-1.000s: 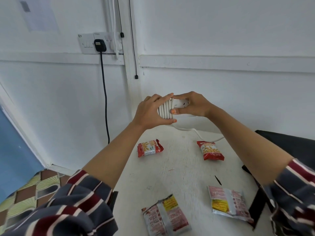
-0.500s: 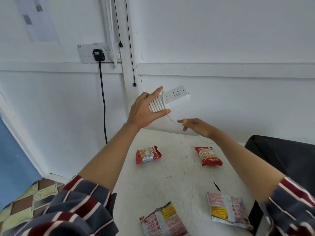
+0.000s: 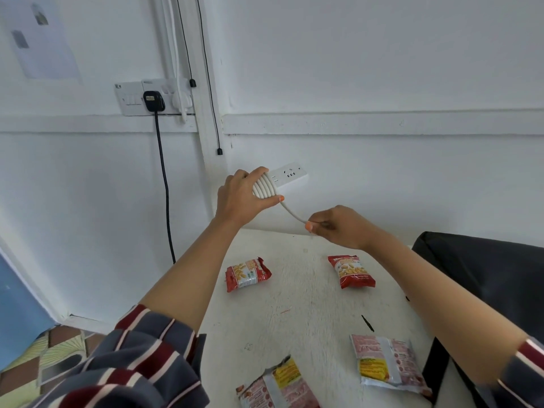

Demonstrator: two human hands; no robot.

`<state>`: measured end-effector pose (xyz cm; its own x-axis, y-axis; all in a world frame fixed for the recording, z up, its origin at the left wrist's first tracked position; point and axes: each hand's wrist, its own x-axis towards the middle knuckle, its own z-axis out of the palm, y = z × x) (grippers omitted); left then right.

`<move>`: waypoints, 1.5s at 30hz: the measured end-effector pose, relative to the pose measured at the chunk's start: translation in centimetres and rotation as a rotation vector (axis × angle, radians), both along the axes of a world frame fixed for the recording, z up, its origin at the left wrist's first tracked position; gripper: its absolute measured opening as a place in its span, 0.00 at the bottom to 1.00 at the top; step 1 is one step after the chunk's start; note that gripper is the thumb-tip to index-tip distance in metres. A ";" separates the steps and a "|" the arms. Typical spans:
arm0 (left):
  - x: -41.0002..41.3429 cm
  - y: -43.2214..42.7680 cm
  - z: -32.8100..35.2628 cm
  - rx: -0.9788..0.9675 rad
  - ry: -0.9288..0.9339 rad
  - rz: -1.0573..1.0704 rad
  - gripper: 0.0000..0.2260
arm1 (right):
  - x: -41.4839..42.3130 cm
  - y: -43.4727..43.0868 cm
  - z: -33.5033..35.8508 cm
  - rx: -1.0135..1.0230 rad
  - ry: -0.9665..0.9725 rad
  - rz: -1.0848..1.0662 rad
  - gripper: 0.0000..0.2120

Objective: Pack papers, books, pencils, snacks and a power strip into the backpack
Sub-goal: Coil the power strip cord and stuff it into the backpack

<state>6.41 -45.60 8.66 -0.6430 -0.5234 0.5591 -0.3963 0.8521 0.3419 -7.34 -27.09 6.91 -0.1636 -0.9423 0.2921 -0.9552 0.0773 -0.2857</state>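
Observation:
My left hand point(image 3: 241, 198) grips a white power strip point(image 3: 287, 175) held up above the table, with several turns of its white cord point(image 3: 265, 188) wound around one end. My right hand point(image 3: 338, 226) pinches the loose stretch of cord below and to the right. On the white table point(image 3: 297, 313) lie two red snack packets point(image 3: 248, 273) point(image 3: 351, 270) and, nearer me, two paler packets point(image 3: 278, 387) point(image 3: 385, 366). The dark backpack point(image 3: 482, 269) sits at the table's right edge.
A wall socket point(image 3: 153, 97) holds a black plug whose cable hangs down the wall on the left. Thin black wires run down the wall corner. A small dark mark or pencil stub point(image 3: 367, 323) lies on the table. Patterned floor shows at lower left.
My right hand let go of the strip, dropped toward the table, then took hold of the loose cord. My left hand kept holding the wound strip, which tilted and shifted slightly.

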 end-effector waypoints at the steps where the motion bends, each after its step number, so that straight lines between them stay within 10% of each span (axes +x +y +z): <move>1: -0.2 0.2 -0.2 -0.003 -0.025 0.000 0.33 | 0.1 0.4 0.4 -0.008 0.042 0.000 0.16; 11: -3.0 3.8 -1.3 -0.022 -0.070 -0.195 0.34 | -0.7 3.1 4.1 -0.222 0.341 0.021 0.16; 19: -4.3 6.5 -1.0 -0.001 0.103 -0.412 0.31 | -3.7 2.8 6.0 -0.489 0.055 -0.049 0.12; 36: -4.4 6.5 0.1 -0.072 -0.011 -0.249 0.43 | -4.5 -0.4 4.6 -0.341 -0.140 -0.271 0.14; 45: -4.4 6.1 -0.2 -0.348 0.115 -0.505 0.36 | -6.6 1.2 5.9 0.086 -0.872 -0.050 0.11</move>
<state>1.97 -39.48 8.48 -0.6894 0.0545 0.7223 0.1071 0.9939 0.0272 -13.94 -25.85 12.85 -0.3373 -0.9410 -0.0278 -0.3938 0.1679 -0.9037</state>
